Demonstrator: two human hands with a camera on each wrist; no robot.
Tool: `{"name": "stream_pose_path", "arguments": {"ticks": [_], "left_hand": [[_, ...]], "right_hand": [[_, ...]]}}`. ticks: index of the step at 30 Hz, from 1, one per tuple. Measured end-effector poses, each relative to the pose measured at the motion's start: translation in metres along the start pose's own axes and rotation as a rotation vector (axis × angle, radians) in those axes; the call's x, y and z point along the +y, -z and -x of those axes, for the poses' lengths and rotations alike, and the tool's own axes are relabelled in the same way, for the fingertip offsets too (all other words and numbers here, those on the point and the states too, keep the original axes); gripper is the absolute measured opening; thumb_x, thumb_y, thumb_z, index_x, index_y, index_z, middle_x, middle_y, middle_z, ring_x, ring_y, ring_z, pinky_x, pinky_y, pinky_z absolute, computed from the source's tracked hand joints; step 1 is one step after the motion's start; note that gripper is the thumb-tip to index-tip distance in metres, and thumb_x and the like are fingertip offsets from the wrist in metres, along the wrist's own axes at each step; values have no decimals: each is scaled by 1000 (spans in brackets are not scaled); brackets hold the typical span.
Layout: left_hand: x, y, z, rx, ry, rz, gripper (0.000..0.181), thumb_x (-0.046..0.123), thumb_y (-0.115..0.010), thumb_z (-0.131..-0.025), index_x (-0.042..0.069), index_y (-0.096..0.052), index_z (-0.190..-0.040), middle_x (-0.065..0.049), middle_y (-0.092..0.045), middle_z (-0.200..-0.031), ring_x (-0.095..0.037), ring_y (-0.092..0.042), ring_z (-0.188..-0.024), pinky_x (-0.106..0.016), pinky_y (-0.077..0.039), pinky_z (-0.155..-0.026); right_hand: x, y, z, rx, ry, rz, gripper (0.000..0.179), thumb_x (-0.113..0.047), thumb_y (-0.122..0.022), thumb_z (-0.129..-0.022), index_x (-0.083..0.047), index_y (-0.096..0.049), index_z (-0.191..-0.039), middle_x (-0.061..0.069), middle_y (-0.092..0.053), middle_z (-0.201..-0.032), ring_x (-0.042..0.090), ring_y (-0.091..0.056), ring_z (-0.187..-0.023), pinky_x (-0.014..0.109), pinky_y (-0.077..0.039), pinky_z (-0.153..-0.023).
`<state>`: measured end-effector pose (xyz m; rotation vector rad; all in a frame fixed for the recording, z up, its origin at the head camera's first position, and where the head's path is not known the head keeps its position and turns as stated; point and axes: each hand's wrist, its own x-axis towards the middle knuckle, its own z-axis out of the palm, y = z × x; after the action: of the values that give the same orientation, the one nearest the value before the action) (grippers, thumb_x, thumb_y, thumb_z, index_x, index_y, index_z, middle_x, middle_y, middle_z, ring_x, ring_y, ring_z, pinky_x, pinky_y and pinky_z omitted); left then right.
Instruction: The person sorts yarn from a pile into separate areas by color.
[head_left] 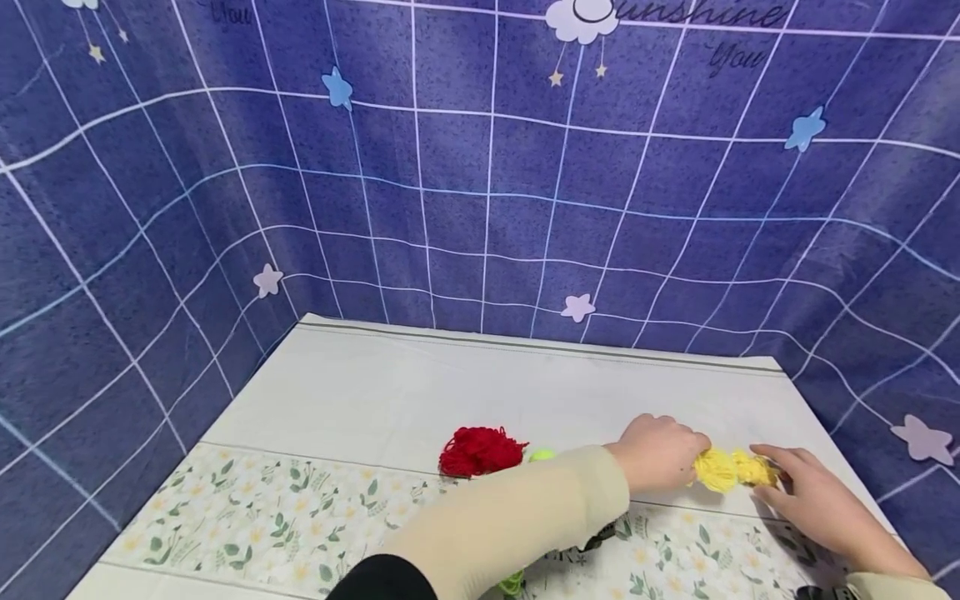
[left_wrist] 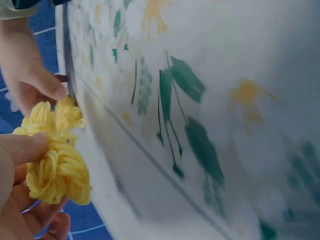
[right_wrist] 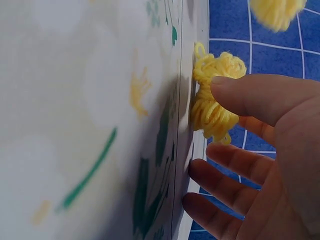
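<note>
My left hand (head_left: 662,454) pinches a bundle of yellow yarn (left_wrist: 57,172) between thumb and fingers, its loops gathered in at the middle. Just to the right, my right hand (head_left: 813,500) holds a second, smaller yellow yarn bundle (right_wrist: 217,95). In the right wrist view the thumb lies on this bundle and the index finger reaches behind it, while the other fingers are spread below. Side by side over the far right of the table, the two bundles (head_left: 716,471) almost meet in the head view. Part of the left bundle is hidden by the left thumb.
Red yarn (head_left: 480,452) lies in a heap mid-table, with a yellow-green object (head_left: 542,455) beside it, partly behind the left sleeve. Some green yarn (head_left: 512,582) shows below that forearm. A flowered strip crosses the white table (head_left: 360,383); a blue curtain (head_left: 450,167) hangs behind.
</note>
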<state>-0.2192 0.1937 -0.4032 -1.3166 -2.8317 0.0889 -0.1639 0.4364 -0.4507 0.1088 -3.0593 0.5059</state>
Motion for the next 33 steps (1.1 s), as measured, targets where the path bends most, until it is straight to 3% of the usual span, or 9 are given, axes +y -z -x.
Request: {"name": "stream_pose_path", "arguments": {"ticks": [3,7,12,18,22,25,29,33], "left_hand": [[10,-8,-12,4,52,-10,33,43,-63,-98,44,-61,-131,24,-66,-113,-3,-59,-94,-26,-45,-77],[13,-15,-16,15,81,-22,27,43,-60,-100,42,-63,-127,22,-66,-110,-4,-57,-91,-26,-47,-76],[7,-21,-13,14,58,-5,26,40,-57,-102,39,-62,-127,20,-64,-110,-5,-54,-91,-26,-46,-76],[0,-26,-6,-7,9,-9,39,45,-58,-101,40,-56,-139,20,-60,-122,-5,-53,-101,-26,-46,-81],[-4,-18,5,-32,5,5,50,50,-61,-98,42,-50,-146,21,-56,-132,-5,-52,-114,-27,-46,-90],[-11,-8,16,-32,-1,30,54,50,-61,-98,41,-46,-149,21,-53,-137,-6,-50,-120,-27,-45,-94],[-22,6,34,-28,-27,49,57,52,-60,-98,40,-44,-151,19,-52,-141,-6,-50,-124,-28,-45,-97],[-37,19,56,-27,-61,52,60,54,-60,-97,39,-43,-152,18,-51,-144,-6,-48,-127,-29,-44,-101]], "right_hand": [[1,-1,3,18,11,-2,58,-18,-77,-88,4,-54,-136,13,-53,-101,20,-46,-78,34,-37,-61],[1,0,2,12,8,-7,58,-19,-76,-88,4,-54,-136,13,-54,-103,21,-47,-80,35,-39,-63],[0,2,0,-17,-9,-3,59,-21,-76,-89,4,-53,-138,15,-55,-105,23,-48,-83,38,-41,-65],[-3,4,1,-35,-22,-6,62,-23,-76,-90,4,-52,-139,15,-54,-106,21,-48,-82,37,-41,-63],[-10,7,5,14,15,23,60,-21,-77,-88,1,-54,-139,23,-57,-115,21,-52,-80,40,-44,-63],[-20,10,7,69,73,35,58,-20,-78,-87,-2,-56,-138,27,-57,-123,32,-59,-88,51,-50,-70],[-40,14,7,102,145,27,57,-23,-78,-88,-5,-57,-138,23,-59,-125,45,-58,-108,64,-48,-81],[-63,17,4,100,185,14,56,-25,-77,-90,-8,-57,-140,19,-59,-127,46,-55,-114,66,-45,-87]]}}
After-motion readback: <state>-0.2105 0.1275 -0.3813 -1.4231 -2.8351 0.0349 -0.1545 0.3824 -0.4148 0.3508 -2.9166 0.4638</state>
